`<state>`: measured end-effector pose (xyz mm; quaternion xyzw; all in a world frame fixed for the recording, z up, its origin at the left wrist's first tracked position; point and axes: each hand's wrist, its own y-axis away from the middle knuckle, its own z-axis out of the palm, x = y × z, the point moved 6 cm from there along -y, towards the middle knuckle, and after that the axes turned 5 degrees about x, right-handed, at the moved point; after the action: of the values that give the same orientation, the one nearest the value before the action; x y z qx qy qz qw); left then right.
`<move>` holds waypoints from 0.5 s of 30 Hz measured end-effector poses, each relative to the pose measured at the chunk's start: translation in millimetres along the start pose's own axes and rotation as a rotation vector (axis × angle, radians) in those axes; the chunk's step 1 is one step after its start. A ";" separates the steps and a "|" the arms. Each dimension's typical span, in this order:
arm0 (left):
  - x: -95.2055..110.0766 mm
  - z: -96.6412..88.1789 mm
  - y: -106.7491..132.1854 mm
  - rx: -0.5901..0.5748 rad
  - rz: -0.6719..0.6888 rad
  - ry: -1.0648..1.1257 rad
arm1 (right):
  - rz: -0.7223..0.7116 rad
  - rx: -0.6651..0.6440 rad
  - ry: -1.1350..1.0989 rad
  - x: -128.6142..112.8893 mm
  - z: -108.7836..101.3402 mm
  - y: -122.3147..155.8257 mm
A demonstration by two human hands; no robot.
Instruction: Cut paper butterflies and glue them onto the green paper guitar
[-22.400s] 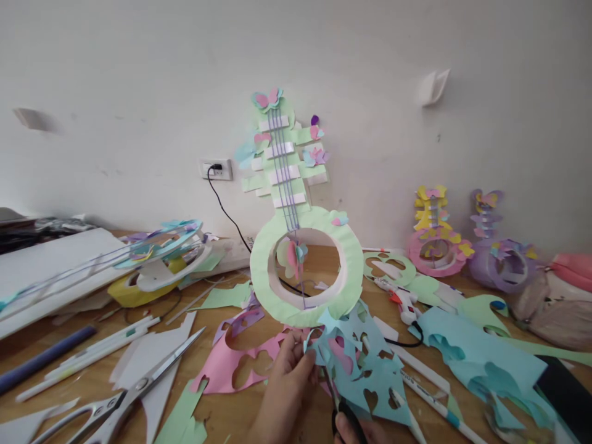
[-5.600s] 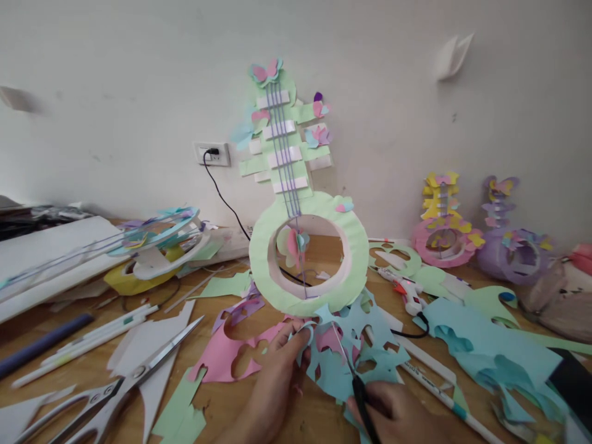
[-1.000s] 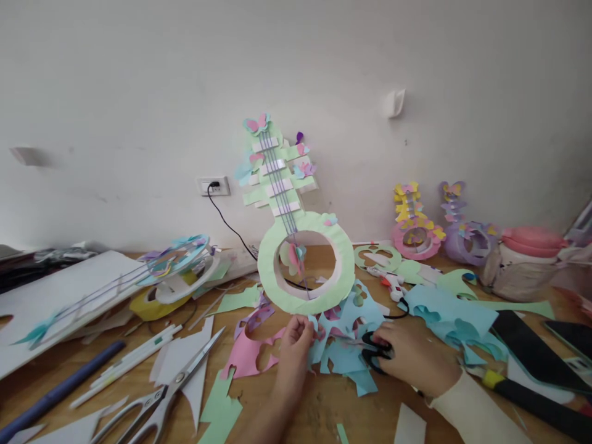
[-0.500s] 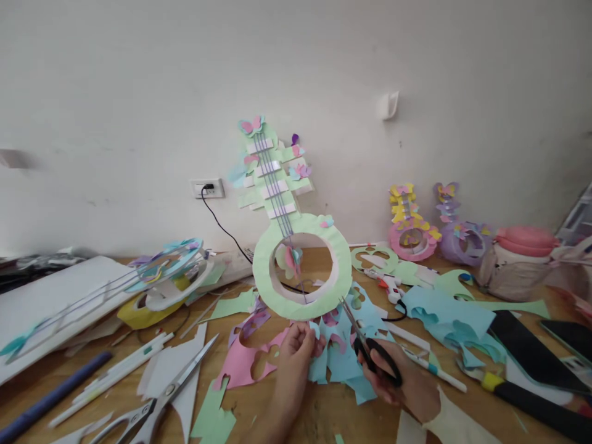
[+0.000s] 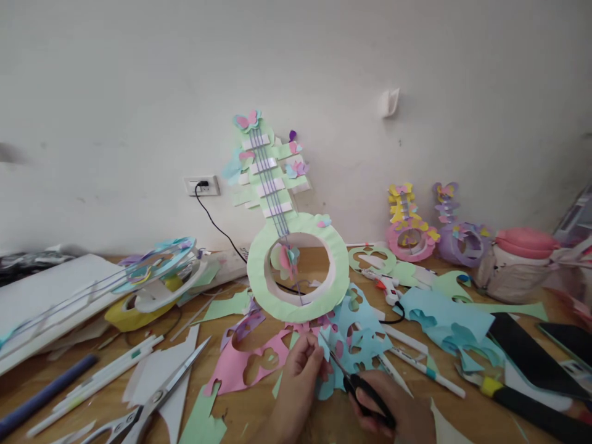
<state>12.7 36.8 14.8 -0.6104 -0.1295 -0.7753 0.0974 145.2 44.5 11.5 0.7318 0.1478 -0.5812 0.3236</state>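
My left hand (image 5: 298, 379) pinches the edge of a light blue paper sheet (image 5: 358, 336) full of cut-out holes, low in the middle of the view. My right hand (image 5: 393, 416) grips small black-handled scissors (image 5: 356, 385), whose blades point up and left into the blue paper beside my left fingers. Just behind them a green paper guitar (image 5: 296, 262) with butterflies and purple strings leans upright against the wall. A pink paper scrap (image 5: 240, 367) with holes lies left of my left hand.
Large silver scissors (image 5: 152, 398), white glue sticks (image 5: 102, 376) and a blue roll (image 5: 44, 394) lie at the left. A flat blue paper guitar (image 5: 152, 265) rests on a yellow tape roll. A glue gun (image 5: 386, 287), more paper scraps, small pink and purple guitars (image 5: 411, 228) and a phone (image 5: 527, 354) fill the right.
My right hand drew back toward me with the scissors and swung their blades left into the blue paper. The view shifted a little to the right and down.
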 end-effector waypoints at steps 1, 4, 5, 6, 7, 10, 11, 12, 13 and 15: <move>-0.8 0.5 -0.2 -0.003 -0.005 0.003 | -0.010 -0.016 -0.017 0.8 1.8 -1.0; -1.5 1.8 -0.6 -0.003 -0.011 -0.003 | -0.018 -0.045 -0.059 7.6 3.4 -4.9; -1.6 2.2 -0.4 -0.002 -0.011 -0.006 | -0.017 -0.051 -0.065 10.4 3.1 -5.9; -1.8 2.3 -0.1 -0.001 -0.013 -0.004 | -0.018 -0.052 -0.070 12.7 2.5 -6.4; -2.4 2.4 0.5 -0.002 -0.018 0.002 | -0.017 -0.053 -0.069 14.5 2.0 -6.6; -4.8 1.5 2.2 -0.001 -0.039 0.015 | 0.000 -0.055 -0.034 16.0 1.0 -4.5; -5.3 1.2 2.6 -0.002 -0.043 0.014 | 0.006 -0.050 -0.024 15.0 0.5 -3.3; -5.6 1.3 2.8 -0.009 -0.046 0.009 | 0.008 -0.041 -0.017 13.3 -0.1 -2.2; -5.6 1.5 2.9 -0.016 -0.046 0.005 | 0.010 -0.038 -0.014 11.5 -0.4 -1.0; -5.4 2.1 2.4 -0.025 -0.043 0.007 | 0.010 -0.038 -0.014 8.1 -0.5 0.6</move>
<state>16.6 35.2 10.3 -0.6058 -0.1325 -0.7810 0.0734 148.2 43.1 4.0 0.7220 0.1530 -0.5819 0.3415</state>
